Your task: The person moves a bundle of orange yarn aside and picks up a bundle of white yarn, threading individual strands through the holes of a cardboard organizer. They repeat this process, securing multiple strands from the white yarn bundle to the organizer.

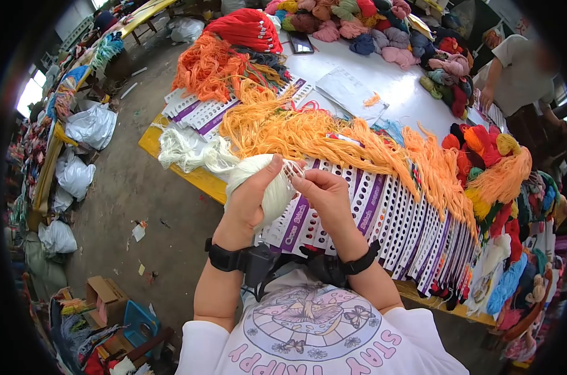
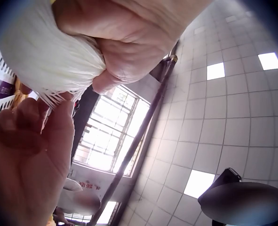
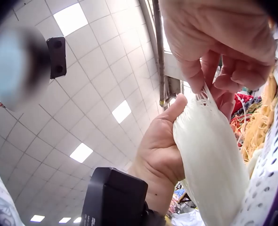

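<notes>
White skein [image 1: 276, 201]: held up in both hands above the near edge of the surface [image 1: 199, 179], in front of the person's chest; its thick body narrows to a few separated strands at one end.
Left hand [image 1: 243, 203]: wrapped about the skein's body, thumb lying along one side; the other fingers are mostly hidden by the thread.
Right hand [image 1: 327, 195]: fingers and thumb pinching the thin strands at the skein's narrow end, close to the left thumb.
White loose thread [image 1: 182, 150]: lying in waves on the surface, to the left of the hands.
Purple-and-white cards [image 1: 296, 226]: a long overlapping row with punched holes, some printed "Cross Stitch", just below and to the right of the hands.
Orange thread [image 1: 274, 128]: spread across the upper part of the cards, beyond the hands.
Red bundle [image 1: 246, 30]: at the far left of the surface, near a dark phone [image 1: 301, 42].
Other person [image 1: 517, 72]: standing across the surface, at the right.
</notes>
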Available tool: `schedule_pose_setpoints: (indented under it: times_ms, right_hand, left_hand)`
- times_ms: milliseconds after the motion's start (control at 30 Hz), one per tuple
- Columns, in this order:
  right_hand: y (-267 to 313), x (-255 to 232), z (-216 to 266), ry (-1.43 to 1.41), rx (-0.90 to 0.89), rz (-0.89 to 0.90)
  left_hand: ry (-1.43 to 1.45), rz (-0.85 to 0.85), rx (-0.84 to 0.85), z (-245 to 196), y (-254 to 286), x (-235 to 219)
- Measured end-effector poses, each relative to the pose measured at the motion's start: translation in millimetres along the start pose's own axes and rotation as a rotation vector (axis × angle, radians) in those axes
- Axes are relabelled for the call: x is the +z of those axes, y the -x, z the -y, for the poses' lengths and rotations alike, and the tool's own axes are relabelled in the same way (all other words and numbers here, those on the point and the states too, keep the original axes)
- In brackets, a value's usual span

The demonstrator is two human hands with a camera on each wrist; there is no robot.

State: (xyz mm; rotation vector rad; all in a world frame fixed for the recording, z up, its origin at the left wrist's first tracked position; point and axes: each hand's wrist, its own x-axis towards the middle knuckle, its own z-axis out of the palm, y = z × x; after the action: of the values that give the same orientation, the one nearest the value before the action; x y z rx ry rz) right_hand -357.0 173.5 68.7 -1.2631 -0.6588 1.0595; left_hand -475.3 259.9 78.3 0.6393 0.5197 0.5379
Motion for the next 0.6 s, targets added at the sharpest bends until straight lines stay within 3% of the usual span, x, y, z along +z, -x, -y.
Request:
schedule_pose_setpoints:
  times_ms: [400, 600]
  right_hand:
    - [-1.0, 3.8, -14.3, -0.045, -0.262, 0.033]
    - [2.2, 6.5, -12.6, -0.127, -0.158, 0.033]
  left_hand:
    - [-0.159, 0.016, 0.044, -1.9, 3.1, -6.8]
    - [-0.152, -0.025, 0.036, -0.9, 5.1, -6.1]
